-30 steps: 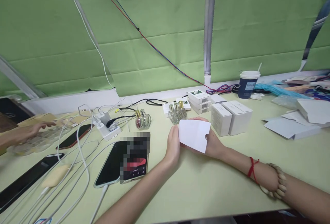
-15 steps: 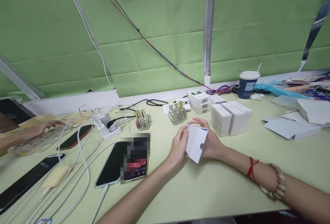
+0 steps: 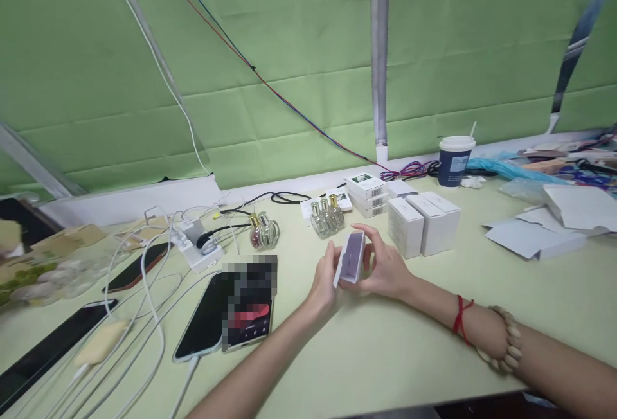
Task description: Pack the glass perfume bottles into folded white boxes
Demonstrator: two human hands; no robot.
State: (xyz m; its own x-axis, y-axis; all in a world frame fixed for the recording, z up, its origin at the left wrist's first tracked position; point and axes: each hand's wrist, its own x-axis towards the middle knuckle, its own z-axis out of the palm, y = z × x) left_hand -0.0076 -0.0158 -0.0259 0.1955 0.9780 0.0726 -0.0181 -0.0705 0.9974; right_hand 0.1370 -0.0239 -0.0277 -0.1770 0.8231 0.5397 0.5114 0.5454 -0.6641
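Note:
A small white cardboard box (image 3: pixel 350 257), partly folded into shape with its open end facing me, is held above the pale green table (image 3: pixel 385 348). My left hand (image 3: pixel 324 281) pinches its left side. My right hand (image 3: pixel 383 268) wraps round its right side, fingers curled over the top. Just beyond the hands stand three small glass bottles with gold caps (image 3: pixel 326 216), and two more bottles (image 3: pixel 263 231) stand to the left. Assembled white boxes (image 3: pixel 423 223) stand to the right of my hands.
Phones (image 3: pixel 226 306) on white charging cables and a power strip (image 3: pixel 200 245) lie at the left. A stack of flat printed boxes (image 3: pixel 367 192), a paper cup (image 3: pixel 454 160) and flat unfolded cartons (image 3: pixel 540 236) sit at the back and right. A green curtain hangs behind.
The flat white carton has been folded up between both hands into a narrow box shape. Another person's hand at the far left has gone from view. The camera shifted slightly.

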